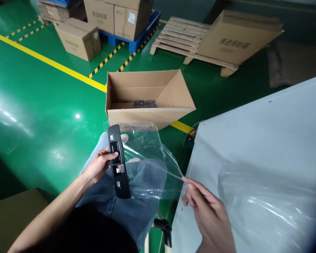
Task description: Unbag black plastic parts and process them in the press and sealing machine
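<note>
My left hand (101, 164) grips a long black plastic panel (123, 182) near its middle, thumb on the front face. The panel stands almost upright and has several rectangular cutouts. In my right hand (204, 202), thumb and fingers pinch the edge of a clear plastic bag (150, 147). The bag is stretched between my hands, over my lap, and its left end lies beside or behind the panel; I cannot tell whether the panel is partly inside it.
An open cardboard box (147, 117) stands ahead on the green floor, with wrapped dark items (145, 104) inside. At right is a white table (252, 133) with clear plastic film (274, 211) on it. Behind are a wooden pallet (184, 31) and closed cartons (79, 40).
</note>
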